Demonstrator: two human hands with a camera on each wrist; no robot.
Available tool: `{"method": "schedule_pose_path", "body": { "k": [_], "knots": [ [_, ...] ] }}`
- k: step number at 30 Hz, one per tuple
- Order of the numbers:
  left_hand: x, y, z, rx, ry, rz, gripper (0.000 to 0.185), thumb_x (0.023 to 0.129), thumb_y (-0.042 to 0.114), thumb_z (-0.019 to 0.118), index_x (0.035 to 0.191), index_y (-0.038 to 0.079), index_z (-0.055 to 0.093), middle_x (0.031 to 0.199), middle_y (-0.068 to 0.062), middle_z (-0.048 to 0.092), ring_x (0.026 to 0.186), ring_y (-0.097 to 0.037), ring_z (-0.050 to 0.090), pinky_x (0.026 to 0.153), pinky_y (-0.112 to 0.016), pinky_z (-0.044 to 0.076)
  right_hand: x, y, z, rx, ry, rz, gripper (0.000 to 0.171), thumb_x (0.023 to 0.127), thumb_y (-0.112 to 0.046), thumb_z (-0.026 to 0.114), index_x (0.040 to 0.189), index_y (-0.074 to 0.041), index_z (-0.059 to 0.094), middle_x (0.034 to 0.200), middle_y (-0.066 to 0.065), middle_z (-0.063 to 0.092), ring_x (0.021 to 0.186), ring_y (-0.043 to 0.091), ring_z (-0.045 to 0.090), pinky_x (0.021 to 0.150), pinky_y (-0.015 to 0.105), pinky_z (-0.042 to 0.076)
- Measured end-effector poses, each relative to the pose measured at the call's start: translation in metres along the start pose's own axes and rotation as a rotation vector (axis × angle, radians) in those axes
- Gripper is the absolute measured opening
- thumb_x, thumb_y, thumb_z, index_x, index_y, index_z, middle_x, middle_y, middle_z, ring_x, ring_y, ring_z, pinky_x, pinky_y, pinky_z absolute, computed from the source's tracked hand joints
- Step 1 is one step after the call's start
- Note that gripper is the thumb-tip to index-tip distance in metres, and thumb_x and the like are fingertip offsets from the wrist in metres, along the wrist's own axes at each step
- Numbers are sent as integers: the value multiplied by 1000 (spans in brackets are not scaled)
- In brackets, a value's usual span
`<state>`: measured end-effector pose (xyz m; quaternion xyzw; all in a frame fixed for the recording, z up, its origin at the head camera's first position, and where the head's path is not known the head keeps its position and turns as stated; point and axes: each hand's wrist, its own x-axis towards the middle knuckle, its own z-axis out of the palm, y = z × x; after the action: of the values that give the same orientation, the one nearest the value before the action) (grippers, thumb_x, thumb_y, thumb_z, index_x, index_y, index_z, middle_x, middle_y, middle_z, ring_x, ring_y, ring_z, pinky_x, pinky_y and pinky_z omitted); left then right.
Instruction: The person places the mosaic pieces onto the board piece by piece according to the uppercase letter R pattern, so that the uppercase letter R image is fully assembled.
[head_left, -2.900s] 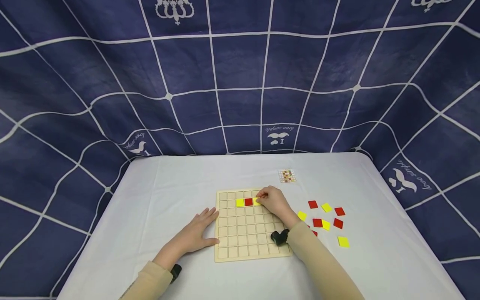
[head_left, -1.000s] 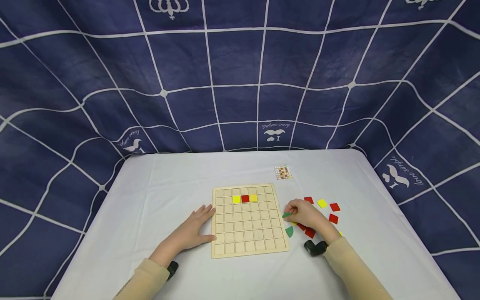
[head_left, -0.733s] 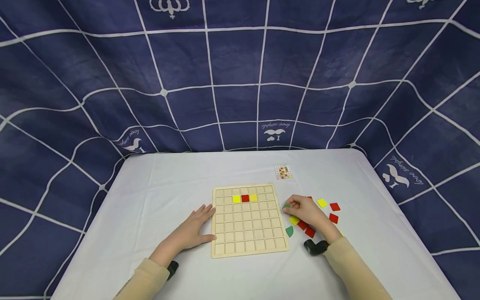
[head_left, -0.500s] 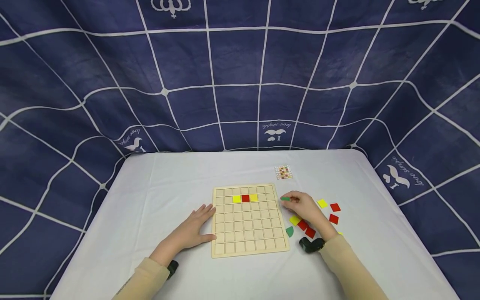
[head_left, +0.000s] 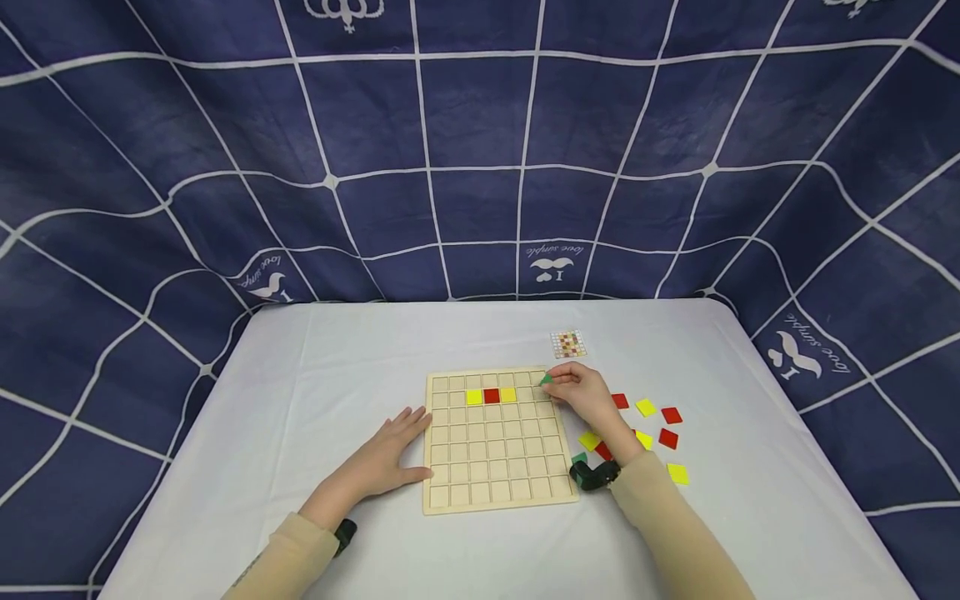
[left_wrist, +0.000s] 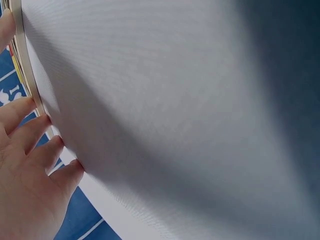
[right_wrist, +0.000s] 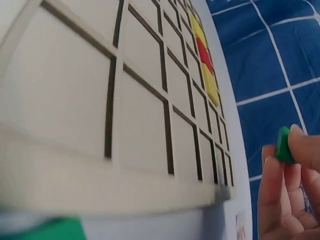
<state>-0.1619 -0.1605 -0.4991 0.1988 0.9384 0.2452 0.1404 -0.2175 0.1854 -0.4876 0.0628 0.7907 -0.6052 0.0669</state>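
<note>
A pale wooden grid board (head_left: 498, 454) lies on the white table. In its second row from the far side, a yellow tile (head_left: 474, 397), a red tile (head_left: 491, 396) and another yellow tile (head_left: 508, 395) sit side by side. My left hand (head_left: 382, 458) rests at the board's left edge, fingers spread, fingertips along the rim in the left wrist view. At the board's far right corner, my right hand (head_left: 587, 396) pinches a small green tile (right_wrist: 284, 145) between thumb and fingers, held up over the cells.
Several red tiles (head_left: 671, 415) and yellow tiles (head_left: 677, 474) lie scattered right of the board. A second green piece (head_left: 579, 457) is partly covered by the right wrist camera (head_left: 594, 476). Behind the board lies a small patterned card (head_left: 568, 344). Blue cloth (head_left: 480, 208) hangs beyond the table.
After leaving a yellow tile in the grid, my right hand went to the loose pieces, picked up a green tile and carried it up and left to the board's far corner. My left hand stayed.
</note>
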Motion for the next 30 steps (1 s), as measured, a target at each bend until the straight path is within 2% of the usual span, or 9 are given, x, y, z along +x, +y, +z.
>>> {"method": "schedule_pose_path", "body": {
  "k": [7,14,18,25,30],
  "knots": [
    [0,-2,0,7,7,-7,88,81,39,79,151,5,39,161,-12,30,151,-35,19,123,-55,19,8,-6,17,-216,14,-32,18,88,-17,74,102,-7,72,92,6,73,80,15,68,72,26,56],
    [1,-2,2,3,15,1,88,80,39,80,150,4,40,160,-14,30,151,-36,20,122,-57,20,12,-6,30,-415,-5,-75,11,87,-17,75,96,-11,75,86,1,73,75,10,64,71,26,54],
    [0,-2,2,0,13,8,88,80,38,80,150,4,40,160,-14,31,151,-36,21,121,-57,20,13,-4,33,-469,-19,-110,10,86,-15,76,95,-10,76,85,1,74,74,10,64,71,28,54],
    [1,-3,2,12,13,8,88,80,39,80,150,3,40,160,-14,31,151,-36,21,121,-57,21,12,-6,37,-516,-7,-148,8,86,-15,76,93,-11,77,98,5,73,84,16,65,78,34,56],
    [1,-3,2,7,10,4,88,80,39,80,150,4,40,160,-14,30,151,-36,20,122,-57,20,14,-6,39,-560,-1,-167,3,86,-13,76,85,-10,75,86,4,64,74,13,57,68,27,51]
  ]
}}
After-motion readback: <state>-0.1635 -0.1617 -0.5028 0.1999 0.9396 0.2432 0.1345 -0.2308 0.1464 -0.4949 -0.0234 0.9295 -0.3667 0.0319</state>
